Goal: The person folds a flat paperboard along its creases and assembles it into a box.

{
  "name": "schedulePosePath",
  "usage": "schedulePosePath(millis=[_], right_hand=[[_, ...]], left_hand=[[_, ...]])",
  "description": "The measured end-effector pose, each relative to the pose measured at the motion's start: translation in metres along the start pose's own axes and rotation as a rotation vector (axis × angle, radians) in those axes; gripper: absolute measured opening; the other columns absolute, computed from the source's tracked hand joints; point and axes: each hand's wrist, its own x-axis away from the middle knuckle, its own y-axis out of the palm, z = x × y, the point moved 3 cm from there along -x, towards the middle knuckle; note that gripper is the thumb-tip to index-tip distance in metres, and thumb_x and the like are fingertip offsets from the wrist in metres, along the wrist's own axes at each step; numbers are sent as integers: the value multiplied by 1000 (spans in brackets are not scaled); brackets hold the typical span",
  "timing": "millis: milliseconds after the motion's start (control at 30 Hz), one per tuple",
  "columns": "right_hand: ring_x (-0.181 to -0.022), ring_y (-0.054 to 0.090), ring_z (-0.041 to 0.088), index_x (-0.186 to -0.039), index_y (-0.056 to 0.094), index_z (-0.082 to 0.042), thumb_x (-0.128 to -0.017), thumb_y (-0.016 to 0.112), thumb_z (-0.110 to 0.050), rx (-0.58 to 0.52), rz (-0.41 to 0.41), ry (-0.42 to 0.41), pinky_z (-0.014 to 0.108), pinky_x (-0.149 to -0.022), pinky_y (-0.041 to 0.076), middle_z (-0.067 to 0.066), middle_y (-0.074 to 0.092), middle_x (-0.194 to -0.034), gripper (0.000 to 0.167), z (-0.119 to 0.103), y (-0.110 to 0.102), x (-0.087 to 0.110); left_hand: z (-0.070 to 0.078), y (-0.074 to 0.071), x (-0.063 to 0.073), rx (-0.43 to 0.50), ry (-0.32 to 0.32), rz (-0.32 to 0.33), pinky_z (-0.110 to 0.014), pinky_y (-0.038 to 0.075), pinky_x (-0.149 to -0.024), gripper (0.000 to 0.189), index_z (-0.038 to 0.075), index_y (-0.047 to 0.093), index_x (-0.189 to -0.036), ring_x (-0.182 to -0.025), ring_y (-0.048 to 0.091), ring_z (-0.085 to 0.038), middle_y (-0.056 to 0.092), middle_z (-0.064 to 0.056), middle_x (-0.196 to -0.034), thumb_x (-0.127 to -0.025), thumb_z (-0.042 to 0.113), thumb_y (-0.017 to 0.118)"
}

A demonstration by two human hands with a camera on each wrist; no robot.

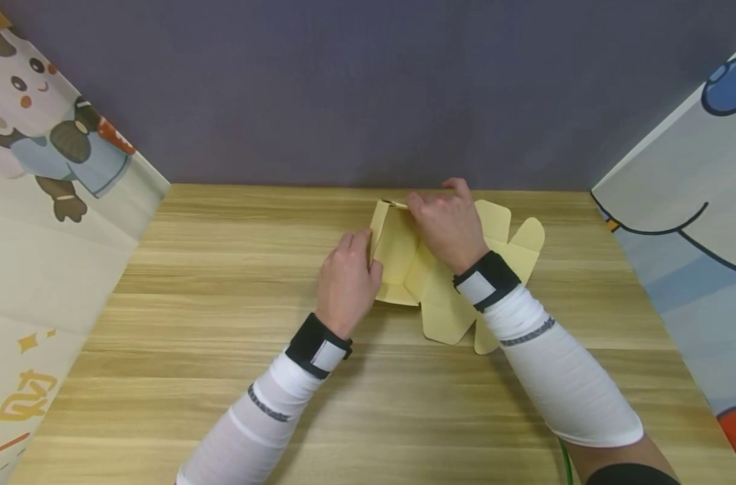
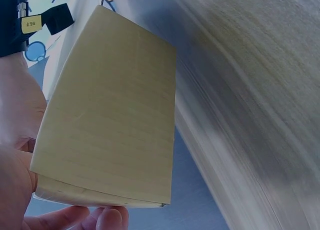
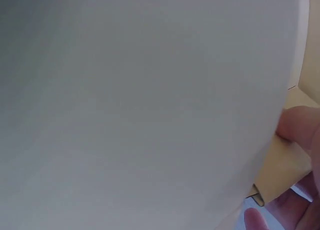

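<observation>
A pale yellow cardboard box (image 1: 398, 259), partly folded, sits toward the back of the table with its walls raised at the left. Its flat lid and flaps (image 1: 449, 316) spread out to the right. My left hand (image 1: 346, 279) holds the left wall; in the left wrist view its fingers (image 2: 107, 220) lie along the lower edge of the outer panel (image 2: 110, 110). At the far side, my right hand (image 1: 447, 222) pinches the back wall, thumb (image 3: 302, 122) on one face and fingers on the other. A folded cardboard corner (image 3: 260, 195) shows beside them.
The wood-grain table (image 1: 222, 323) ends at a dark blue-grey back panel (image 1: 368, 94). Printed cartoon panels (image 1: 58, 135) stand at both sides. A pale surface (image 3: 140, 110) close to the camera covers most of the right wrist view. A green cord (image 1: 565, 461) lies near the right forearm.
</observation>
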Motion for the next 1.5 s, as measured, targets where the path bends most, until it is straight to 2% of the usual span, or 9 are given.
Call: schedulePosePath(millis=[233, 367, 467, 600, 800, 1000, 1167, 1367, 1500], right_hand=[[-46, 55, 21, -77, 61, -11, -89, 57, 0, -18, -40, -28, 51, -96, 42, 1, 54, -52, 17, -5, -4, 0], [-48, 57, 19, -70, 58, -13, -88, 59, -1, -50, -52, -53, 52, -98, 41, 1, 54, -51, 22, -14, -9, -2], [-49, 58, 18, -66, 58, -14, -87, 63, -5, -65, -44, -76, 52, -99, 41, -1, 53, -50, 24, -21, -12, -4], [-52, 60, 18, -69, 63, -14, -89, 66, -17, -66, -60, -88, 52, -100, 41, 0, 55, -51, 20, -26, -14, -6], [-77, 68, 22, -89, 68, -13, -83, 76, -26, -100, -122, -36, 55, -110, 32, 3, 69, -73, 16, -24, -20, -2], [-118, 56, 28, -117, 64, -9, -78, 81, -21, -139, -29, -18, 52, -111, 31, 7, 68, -115, 44, -18, -39, 7], [-103, 58, 29, -118, 64, -5, -83, 76, -21, -300, -41, 82, 44, -89, 47, 10, 66, -110, 40, -18, -56, 17], [-68, 63, 17, -106, 68, -5, -89, 69, -37, -505, -277, 339, 32, -61, 52, 3, 68, -81, 36, -20, -54, 42], [-53, 55, 12, -87, 69, -13, -90, 63, -47, -556, -398, 417, 29, -53, 46, -4, 59, -61, 35, -20, -40, 58]], left_hand=[[3, -7, -8, -35, 31, 9, -37, 56, -58, 43, 5, 60, -123, -78, 65, -25, 66, -10, -102, -83, 20, 69], [13, -20, -27, -89, 123, 34, -34, 57, -72, 45, 7, 59, -123, -94, 61, -25, 62, -9, -112, -83, 21, 72], [20, -26, -41, -112, 222, -7, -32, 54, -83, 38, 5, 62, -118, -99, 60, -24, 62, -8, -110, -83, 13, 72], [23, -28, -51, -95, 256, -100, -29, 54, -76, 20, 7, 68, -105, -89, 64, -19, 68, -5, -97, -85, 9, 71], [17, -28, -51, -67, 204, -132, -28, 54, -67, 7, 9, 70, -91, -80, 64, -17, 68, -2, -88, -86, 13, 73], [2, -33, -50, -49, 113, -86, -32, 54, -60, 6, 11, 68, -88, -76, 67, -18, 68, -2, -87, -87, 14, 72], [-14, -36, -51, -21, 29, -20, -33, 55, -58, 4, 10, 67, -87, -74, 66, -19, 68, -4, -85, -88, 12, 70], [-35, -35, -48, 0, -87, 20, -36, 51, -56, 5, 10, 63, -88, -72, 62, -20, 63, -3, -85, -89, 13, 67], [-44, -30, -43, 22, -118, 54, -39, 50, -61, 6, 9, 61, -89, -75, 61, -22, 62, -4, -87, -88, 12, 66]])
